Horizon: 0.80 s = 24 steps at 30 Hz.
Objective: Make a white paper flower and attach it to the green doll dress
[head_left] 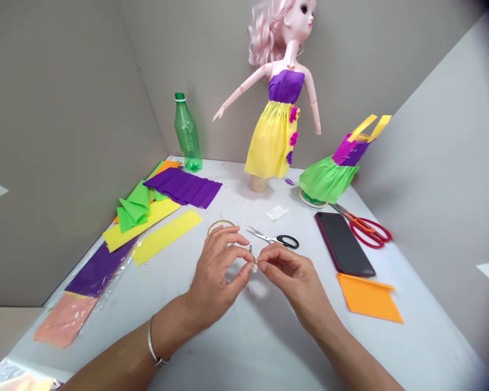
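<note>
Over the middle of the white table, my left hand (218,271) and my right hand (291,274) meet fingertip to fingertip. Between them they pinch a small whitish piece (255,265), too small to name surely. Just beyond my fingers lie small scissors (275,238) with black handles, blades spread. A thin gold-coloured ring (220,222) is partly hidden behind my left hand. Farther back rests a small white packet (277,212). A doll (275,136) in a purple and yellow dress stands upright at the back.
Crepe paper strips (167,236) and a plastic-wrapped pack (89,288) lie left. A green bottle (187,136) stands behind them. On the right are a green and purple dress (334,168), red-handled scissors (369,231), a phone (344,243) and folded orange paper (369,298).
</note>
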Tool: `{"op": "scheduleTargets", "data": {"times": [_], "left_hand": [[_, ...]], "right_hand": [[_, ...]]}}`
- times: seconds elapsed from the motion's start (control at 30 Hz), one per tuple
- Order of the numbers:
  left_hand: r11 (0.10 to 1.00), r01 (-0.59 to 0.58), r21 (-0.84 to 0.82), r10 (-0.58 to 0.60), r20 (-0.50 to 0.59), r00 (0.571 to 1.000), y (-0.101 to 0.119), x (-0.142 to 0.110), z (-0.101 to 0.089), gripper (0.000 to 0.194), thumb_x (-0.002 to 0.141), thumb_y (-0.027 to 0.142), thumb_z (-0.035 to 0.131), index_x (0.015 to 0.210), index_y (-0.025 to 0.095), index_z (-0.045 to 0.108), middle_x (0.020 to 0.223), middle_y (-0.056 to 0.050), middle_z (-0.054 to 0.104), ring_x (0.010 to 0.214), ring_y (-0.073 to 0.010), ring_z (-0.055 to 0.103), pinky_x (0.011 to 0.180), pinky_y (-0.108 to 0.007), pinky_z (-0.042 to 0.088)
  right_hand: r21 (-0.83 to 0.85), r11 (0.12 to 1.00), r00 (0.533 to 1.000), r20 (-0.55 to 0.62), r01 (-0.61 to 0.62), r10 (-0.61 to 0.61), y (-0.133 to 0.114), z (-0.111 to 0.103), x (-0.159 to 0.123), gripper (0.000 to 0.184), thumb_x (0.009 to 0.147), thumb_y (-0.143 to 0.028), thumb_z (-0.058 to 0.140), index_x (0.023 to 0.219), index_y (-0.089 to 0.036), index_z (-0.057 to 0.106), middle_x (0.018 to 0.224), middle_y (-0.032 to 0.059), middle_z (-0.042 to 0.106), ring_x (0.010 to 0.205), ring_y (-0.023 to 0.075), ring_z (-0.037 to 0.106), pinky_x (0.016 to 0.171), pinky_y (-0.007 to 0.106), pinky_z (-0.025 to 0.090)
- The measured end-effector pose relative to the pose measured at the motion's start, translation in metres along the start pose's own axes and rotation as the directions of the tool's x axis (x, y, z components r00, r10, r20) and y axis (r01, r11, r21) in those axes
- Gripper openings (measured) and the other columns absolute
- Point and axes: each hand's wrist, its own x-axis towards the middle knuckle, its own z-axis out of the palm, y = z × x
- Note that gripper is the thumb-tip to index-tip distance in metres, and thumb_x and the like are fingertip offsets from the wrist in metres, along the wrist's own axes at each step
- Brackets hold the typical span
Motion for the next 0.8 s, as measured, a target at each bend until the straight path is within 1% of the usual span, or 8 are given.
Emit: {"op": "scheduleTargets", "data": {"times": [0.33, 0.6, 0.67, 0.7, 0.77, 0.8], "left_hand": [[0.996, 0.053, -0.066, -0.053, -0.004, 0.999, -0.0012, -0.0003, 0.0013, 0.011, 0.086, 0.012, 0.058, 0.086, 0.022, 0.061, 0.106, -0.006, 0.06, 0.122, -0.025, 0.048, 0.104, -0.047, 0.04], [0.994, 0.061, -0.093, -0.062, -0.01, 0.998, -0.0019, -0.001, 0.0006, 0.01, 0.086, 0.013, 0.061, 0.088, 0.023, 0.063, 0.106, -0.006, 0.061, 0.123, -0.0248, 0.047, 0.105, -0.047, 0.039], [0.987, 0.107, -0.122, -0.109, -0.008, 0.994, -0.0022, -0.0011, 0.0004, 0.009, 0.086, 0.017, 0.063, 0.092, 0.024, 0.063, 0.108, -0.006, 0.062, 0.124, -0.0253, 0.048, 0.105, -0.047, 0.039], [0.977, 0.155, -0.148, -0.156, 0.005, 0.988, -0.0024, -0.0011, 0.0, 0.012, 0.086, 0.02, 0.064, 0.097, 0.024, 0.062, 0.111, -0.007, 0.062, 0.125, -0.0255, 0.048, 0.106, -0.047, 0.039], [0.945, 0.258, -0.203, -0.25, 0.062, 0.966, -0.0026, -0.0004, -0.0011, 0.022, 0.086, 0.024, 0.064, 0.108, 0.025, 0.06, 0.121, -0.008, 0.061, 0.129, -0.0254, 0.047, 0.108, -0.047, 0.039], [0.929, 0.295, -0.222, -0.279, 0.101, 0.955, -0.0027, 0.0001, -0.0019, 0.023, 0.087, 0.025, 0.063, 0.11, 0.025, 0.059, 0.125, -0.008, 0.06, 0.131, -0.0254, 0.045, 0.109, -0.047, 0.038]], "right_hand": [[0.137, 0.984, 0.993, 0.056, -0.115, 0.108, 0.0038, -0.002, 0.0015, 0.011, 0.081, -0.03, 0.069, 0.076, -0.021, 0.066, 0.076, -0.0023, 0.058, 0.074, 0.0133, 0.049, 0.07, 0.025, 0.037], [0.143, 0.978, 0.988, 0.054, -0.151, 0.145, 0.002, -0.0024, 0.0003, 0.014, 0.081, -0.033, 0.068, 0.076, -0.02, 0.065, 0.074, -0.0017, 0.056, 0.073, 0.0143, 0.047, 0.069, 0.026, 0.037], [0.14, 0.979, 0.989, 0.053, -0.146, 0.14, 0.0018, -0.0024, 0.0002, 0.014, 0.081, -0.033, 0.068, 0.076, -0.02, 0.065, 0.074, -0.0012, 0.056, 0.074, 0.015, 0.047, 0.068, 0.026, 0.037], [0.138, 0.98, 0.989, 0.053, -0.142, 0.136, 0.0017, -0.0025, 0.0002, 0.014, 0.081, -0.033, 0.068, 0.076, -0.02, 0.065, 0.074, -0.0012, 0.055, 0.073, 0.015, 0.047, 0.068, 0.026, 0.037], [0.133, 0.982, 0.99, 0.056, -0.136, 0.129, 0.0019, -0.0029, 0.0005, 0.014, 0.081, -0.033, 0.068, 0.076, -0.02, 0.064, 0.073, -0.0014, 0.055, 0.073, 0.0148, 0.046, 0.067, 0.026, 0.037], [0.13, 0.982, 0.99, 0.058, -0.134, 0.128, 0.002, -0.0031, 0.0006, 0.014, 0.081, -0.033, 0.067, 0.076, -0.021, 0.064, 0.074, -0.0015, 0.055, 0.072, 0.0148, 0.046, 0.067, 0.026, 0.037]]}}
